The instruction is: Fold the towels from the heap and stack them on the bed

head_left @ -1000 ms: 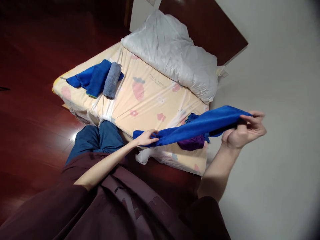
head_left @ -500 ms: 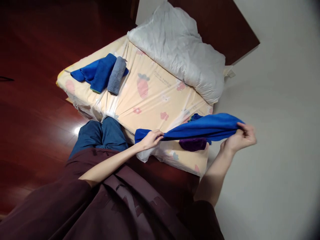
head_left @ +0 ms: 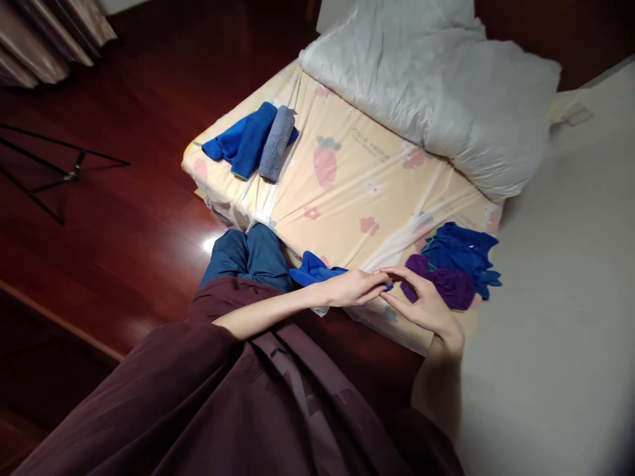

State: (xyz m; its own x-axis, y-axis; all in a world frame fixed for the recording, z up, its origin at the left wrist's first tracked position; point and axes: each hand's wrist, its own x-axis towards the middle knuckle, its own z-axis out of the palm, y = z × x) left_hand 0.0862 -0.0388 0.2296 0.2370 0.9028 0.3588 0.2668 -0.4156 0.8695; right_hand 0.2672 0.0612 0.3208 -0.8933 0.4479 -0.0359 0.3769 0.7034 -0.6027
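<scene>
A blue cloth (head_left: 317,270) lies along the near side of the bed, passing beneath my left hand (head_left: 354,289). My left fingers are bent together at its right end, where a bit of blue shows by the fingertips. My right hand (head_left: 423,305) meets them from the right, its thumb and forefinger curved apart around those fingertips. Just beyond the right hand, a purple cloth (head_left: 454,289) rests against a crumpled blue cloth pile (head_left: 461,248). Farther left on the bed, a rolled grey towel (head_left: 278,145) lies beside folded blue cloths (head_left: 254,141).
The bed (head_left: 342,205) has a cream strawberry-print cover under clear plastic. A white quilt (head_left: 421,86) is heaped at its far side. A wall (head_left: 560,297) borders the right. Black tripod legs (head_left: 72,175) stand on the dark red floor (head_left: 149,132) at left.
My right hand has come left to my left hand, and the stretched blue cloth between them is now gathered and short. The view has swung left, showing the tripod and a curtain.
</scene>
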